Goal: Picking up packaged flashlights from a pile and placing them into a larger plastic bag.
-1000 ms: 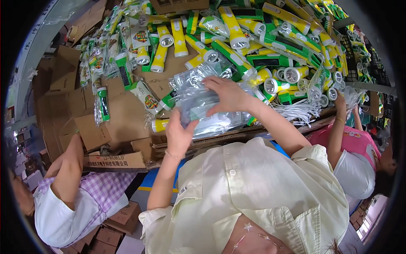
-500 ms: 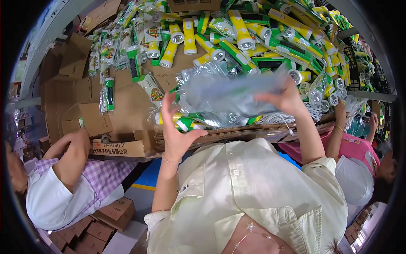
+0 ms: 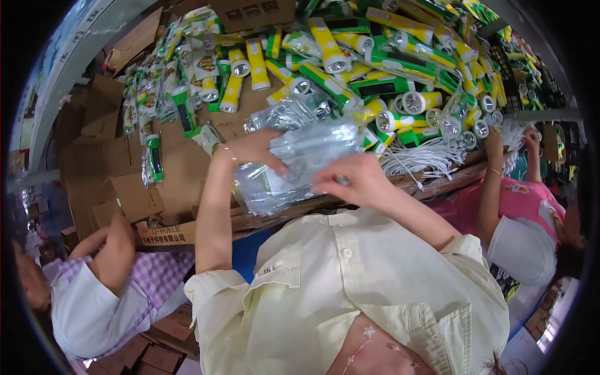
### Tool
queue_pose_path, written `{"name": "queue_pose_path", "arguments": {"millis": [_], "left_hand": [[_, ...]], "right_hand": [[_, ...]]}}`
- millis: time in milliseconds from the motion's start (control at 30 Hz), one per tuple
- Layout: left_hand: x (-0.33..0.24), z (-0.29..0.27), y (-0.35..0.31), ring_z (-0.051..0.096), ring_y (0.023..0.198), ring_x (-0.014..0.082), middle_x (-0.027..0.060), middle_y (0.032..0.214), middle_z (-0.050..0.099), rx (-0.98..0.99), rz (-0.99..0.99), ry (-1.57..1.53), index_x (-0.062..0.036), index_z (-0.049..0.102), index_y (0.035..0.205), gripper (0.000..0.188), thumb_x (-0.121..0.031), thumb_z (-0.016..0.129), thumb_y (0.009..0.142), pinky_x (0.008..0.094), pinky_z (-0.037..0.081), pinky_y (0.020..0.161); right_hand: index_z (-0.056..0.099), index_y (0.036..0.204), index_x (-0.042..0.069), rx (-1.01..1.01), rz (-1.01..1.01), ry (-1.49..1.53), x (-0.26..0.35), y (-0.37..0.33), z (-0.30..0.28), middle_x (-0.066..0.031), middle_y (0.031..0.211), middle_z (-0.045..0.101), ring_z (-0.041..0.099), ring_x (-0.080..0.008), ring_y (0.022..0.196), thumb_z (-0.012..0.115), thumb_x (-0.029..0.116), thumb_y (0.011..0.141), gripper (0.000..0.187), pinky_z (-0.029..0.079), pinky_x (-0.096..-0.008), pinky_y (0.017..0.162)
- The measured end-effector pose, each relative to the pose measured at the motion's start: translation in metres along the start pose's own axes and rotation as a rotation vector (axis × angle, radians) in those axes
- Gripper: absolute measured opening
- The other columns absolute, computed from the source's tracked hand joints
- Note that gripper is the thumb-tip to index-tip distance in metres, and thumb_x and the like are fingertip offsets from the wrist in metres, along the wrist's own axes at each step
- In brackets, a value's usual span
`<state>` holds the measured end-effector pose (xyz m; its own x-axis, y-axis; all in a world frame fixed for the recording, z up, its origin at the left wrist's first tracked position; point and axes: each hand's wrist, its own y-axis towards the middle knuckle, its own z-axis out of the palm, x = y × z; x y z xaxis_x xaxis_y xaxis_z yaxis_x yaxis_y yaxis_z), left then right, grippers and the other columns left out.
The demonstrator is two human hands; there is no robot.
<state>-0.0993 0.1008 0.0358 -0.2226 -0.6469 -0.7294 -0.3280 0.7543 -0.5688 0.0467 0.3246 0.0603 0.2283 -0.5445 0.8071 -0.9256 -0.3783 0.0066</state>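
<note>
A stack of clear plastic bags (image 3: 322, 142) lies between my hands over more clear bags (image 3: 269, 197) at the near edge of the cardboard-lined bench. My left hand (image 3: 255, 150) grips the stack's left side, thumb on top and the other fingers partly hidden. My right hand (image 3: 355, 178) is closed in a pinch at the stack's near right edge, with a bit of shiny plastic showing between the fingers. Just beyond is a heap of yellow and green flashlights (image 3: 325, 47). White cables (image 3: 415, 159) lie bundled right of my right hand.
Bagged flashlights (image 3: 181, 109) lie at the left on cardboard (image 3: 181, 169). A cardboard box (image 3: 253, 14) stands at the far side. One co-worker in purple check (image 3: 153, 275) is at my left, another in pink (image 3: 525, 200) at my right. Metal posts frame the bench.
My right hand has brought the bags left and down onto the bench. My left hand, open and raised before, has come onto them. The view has shifted slightly.
</note>
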Motion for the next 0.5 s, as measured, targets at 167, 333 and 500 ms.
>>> {"name": "queue_pose_path", "arguments": {"millis": [167, 333, 500], "left_hand": [[0.021, 0.025, 0.021, 0.049, 0.113, 0.0347, 0.0153, 0.117, 0.057, -0.349, -0.179, 0.461, -0.0075, 0.046, 0.13, 0.094, -0.04, 0.084, 0.051, 0.0394, 0.039, 0.097], [-0.005, 0.063, 0.017, 0.045, 0.115, 0.0306, 0.0115, 0.115, 0.055, -0.84, -0.065, 0.65, -0.0122, 0.049, 0.125, 0.08, -0.03, 0.081, 0.054, 0.0412, 0.034, 0.099], [0.001, 0.089, 0.031, 0.055, 0.092, 0.0282, 0.0074, 0.092, 0.06, -0.992, 0.227, 0.549, -0.011, 0.063, 0.093, 0.024, -0.01, 0.067, 0.069, 0.0408, 0.042, 0.077]], "right_hand": [[0.066, 0.092, 0.014, -0.392, -0.158, -0.299, -0.066, 0.042, 0.054, -0.0017, 0.086, 0.062, 0.059, -0.021, 0.083, 0.074, 0.022, 0.068, 0.027, 0.046, -0.032, 0.066], [0.063, 0.086, 0.014, -0.414, -0.077, -0.379, -0.081, 0.055, 0.066, -0.0014, 0.086, 0.059, 0.056, -0.0218, 0.083, 0.072, 0.021, 0.066, 0.023, 0.04, -0.0367, 0.077], [0.06, 0.072, 0.013, -0.518, -0.323, -0.358, -0.097, 0.062, 0.061, -0.0022, 0.074, 0.055, 0.055, -0.0243, 0.073, 0.068, 0.024, 0.062, 0.017, 0.041, -0.0394, 0.066]]}}
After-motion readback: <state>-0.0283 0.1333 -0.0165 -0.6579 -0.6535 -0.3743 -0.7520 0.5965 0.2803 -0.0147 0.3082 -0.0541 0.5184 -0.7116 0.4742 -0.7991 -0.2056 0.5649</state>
